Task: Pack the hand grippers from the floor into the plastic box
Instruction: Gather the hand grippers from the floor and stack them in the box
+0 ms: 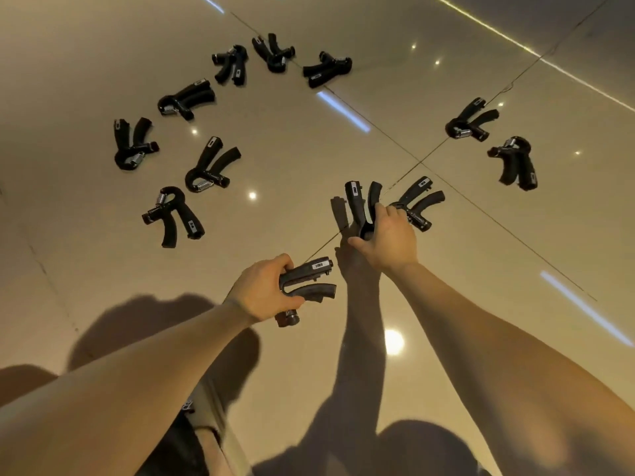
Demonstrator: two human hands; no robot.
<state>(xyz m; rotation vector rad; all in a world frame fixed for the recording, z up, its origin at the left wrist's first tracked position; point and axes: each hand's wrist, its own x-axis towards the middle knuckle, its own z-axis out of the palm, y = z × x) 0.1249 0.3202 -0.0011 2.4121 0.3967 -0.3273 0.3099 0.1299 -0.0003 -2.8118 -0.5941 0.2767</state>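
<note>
In the lower centre the left hand (264, 286) grips a black hand gripper (309, 285); right of centre the right hand (388, 235) holds a second gripper (359, 204); a third gripper (421, 201) lies just beside it on the glossy floor (309, 159); other grippers (211, 164) lie scattered at upper left and right.

Black hand grippers (207, 156), steel springs, scattered flat on floor (292, 159); two held aloft, handles spread.

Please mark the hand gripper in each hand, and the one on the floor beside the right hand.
Left-held hand gripper (305, 271): head view, upper handle.
Right-held hand gripper (355, 204): head view, left handle.
Nearby floor hand gripper (416, 192): head view, labelled handle.
</note>
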